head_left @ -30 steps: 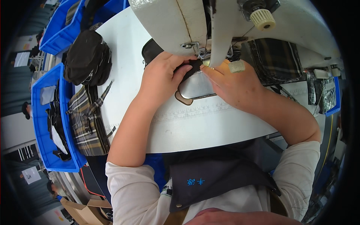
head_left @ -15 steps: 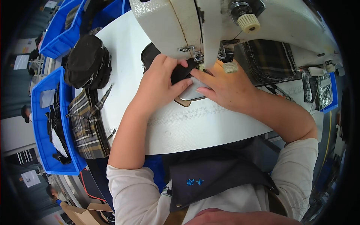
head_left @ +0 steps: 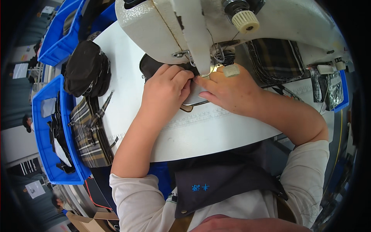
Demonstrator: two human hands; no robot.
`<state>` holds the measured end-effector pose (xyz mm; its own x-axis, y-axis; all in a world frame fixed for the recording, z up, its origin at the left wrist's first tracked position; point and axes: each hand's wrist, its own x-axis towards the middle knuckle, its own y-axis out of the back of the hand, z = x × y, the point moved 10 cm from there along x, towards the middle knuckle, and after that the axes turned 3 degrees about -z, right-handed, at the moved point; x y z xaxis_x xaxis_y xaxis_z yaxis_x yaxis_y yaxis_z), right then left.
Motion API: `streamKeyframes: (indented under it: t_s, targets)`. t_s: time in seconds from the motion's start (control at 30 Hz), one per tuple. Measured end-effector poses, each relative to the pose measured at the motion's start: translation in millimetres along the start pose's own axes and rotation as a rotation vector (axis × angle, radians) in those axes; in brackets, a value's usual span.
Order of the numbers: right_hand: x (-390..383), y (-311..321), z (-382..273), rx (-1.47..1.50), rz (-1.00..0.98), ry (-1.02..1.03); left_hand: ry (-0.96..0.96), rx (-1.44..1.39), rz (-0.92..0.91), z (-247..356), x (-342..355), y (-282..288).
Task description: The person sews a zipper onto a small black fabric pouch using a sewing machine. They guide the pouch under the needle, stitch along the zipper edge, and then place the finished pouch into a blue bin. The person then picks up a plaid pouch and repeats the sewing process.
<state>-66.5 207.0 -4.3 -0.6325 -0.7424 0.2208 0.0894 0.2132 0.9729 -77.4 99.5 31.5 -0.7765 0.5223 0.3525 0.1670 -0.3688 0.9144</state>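
Observation:
Under the head of a white sewing machine lies a piece of black fabric, mostly covered by the machine and my hands. My left hand is closed, its thumb and fingers pinching the fabric's near edge just left of the needle area. Beside it my right hand lies with its index finger stretched toward the same edge and its thumb apart, over a shiny metal plate. A pale thread dial hides some right fingers. The fingertips of both hands almost meet.
On the white table, a rounded black fabric bag and plaid fabric pieces sit at the left beside a blue bin. Folded plaid fabric lies right of the needle. Dark-handled snips rest behind my right forearm.
My left thumb, spread before, has drawn in against the fingers, which now pinch the fabric edge. The right hand keeps nearly the same place. The view has shifted slightly.

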Motion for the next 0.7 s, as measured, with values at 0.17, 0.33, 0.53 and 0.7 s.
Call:
streamKeyframes:
  t_s: [0.17, 0.33, 0.53, 0.7]
  targets:
    - [-1.1, 4.2, -1.9, 0.003, 0.051, 0.014, -0.004, -0.061, -0.003, -0.3, -0.2, -0.3]
    - [-0.7, 1.5, -1.1, 0.019, 0.030, 0.030, -0.022, -0.059, -0.014, 1.8, 0.9, -0.2]
    - [-0.1, 0.6, -1.6, 0.003, 0.008, 0.020, 0.016, -0.155, -0.058, -4.5, 0.7, -2.6]
    - [-0.1, 8.1, -5.3, -0.043, 0.090, 0.060, 0.011, -0.202, -0.049, -8.2, 1.3, -5.2]
